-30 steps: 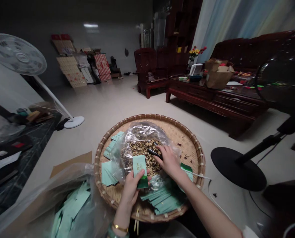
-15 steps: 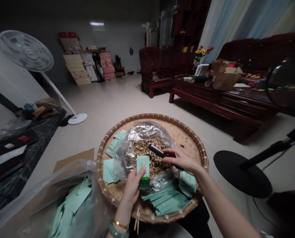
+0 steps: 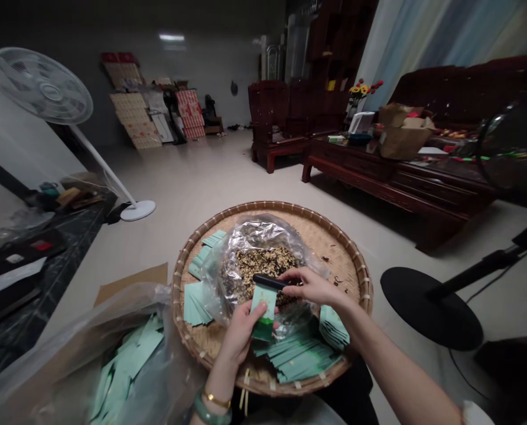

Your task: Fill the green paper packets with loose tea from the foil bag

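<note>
My left hand grips a small green packet upright, thumb on its front and fingers behind. With my right hand I hold a black bar-shaped bag sealer, which lies across the packet's top edge. Behind them an open clear plastic bag contains loose dried, tea-like bits. It rests on a round woven bamboo tray. Fanned green packets lie at the tray's near side, with more packets along its left.
Left of the tray, a large clear bag holds many green packets beside a cardboard flap. A white standing fan is at left; a black fan base is at right. A dark wooden table stands beyond.
My right hand has moved left and turned the sealer from slanting over the bag to lying on the packet's top. The packet has shifted slightly right and tilted.
</note>
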The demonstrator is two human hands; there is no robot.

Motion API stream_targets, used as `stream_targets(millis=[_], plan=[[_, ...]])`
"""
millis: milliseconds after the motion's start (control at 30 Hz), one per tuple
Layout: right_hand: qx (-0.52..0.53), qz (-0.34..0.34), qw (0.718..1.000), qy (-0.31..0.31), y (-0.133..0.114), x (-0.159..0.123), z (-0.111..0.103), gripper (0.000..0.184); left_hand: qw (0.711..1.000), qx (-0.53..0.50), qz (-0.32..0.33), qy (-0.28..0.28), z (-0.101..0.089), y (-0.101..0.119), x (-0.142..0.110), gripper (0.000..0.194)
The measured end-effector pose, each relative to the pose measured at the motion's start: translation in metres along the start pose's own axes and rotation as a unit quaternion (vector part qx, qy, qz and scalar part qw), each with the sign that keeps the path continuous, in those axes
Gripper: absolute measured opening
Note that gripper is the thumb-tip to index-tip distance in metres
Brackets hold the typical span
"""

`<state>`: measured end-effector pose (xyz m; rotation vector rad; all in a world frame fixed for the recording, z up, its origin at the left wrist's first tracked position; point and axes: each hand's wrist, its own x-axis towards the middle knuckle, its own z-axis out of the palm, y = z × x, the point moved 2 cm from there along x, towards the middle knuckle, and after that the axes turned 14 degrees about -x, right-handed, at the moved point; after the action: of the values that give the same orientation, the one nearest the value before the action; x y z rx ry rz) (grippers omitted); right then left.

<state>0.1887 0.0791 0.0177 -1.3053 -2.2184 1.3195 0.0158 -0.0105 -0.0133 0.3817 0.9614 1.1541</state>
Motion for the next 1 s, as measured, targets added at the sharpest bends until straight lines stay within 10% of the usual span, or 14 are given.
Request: stream_targets(millis=[1000], plan=[[0.196, 0.044, 0.979, -0.007, 0.008, -0.013, -0.004, 0.043, 0.946, 0.174, 0.24, 0.127, -0.023, -0.002, 0.01, 0.031]])
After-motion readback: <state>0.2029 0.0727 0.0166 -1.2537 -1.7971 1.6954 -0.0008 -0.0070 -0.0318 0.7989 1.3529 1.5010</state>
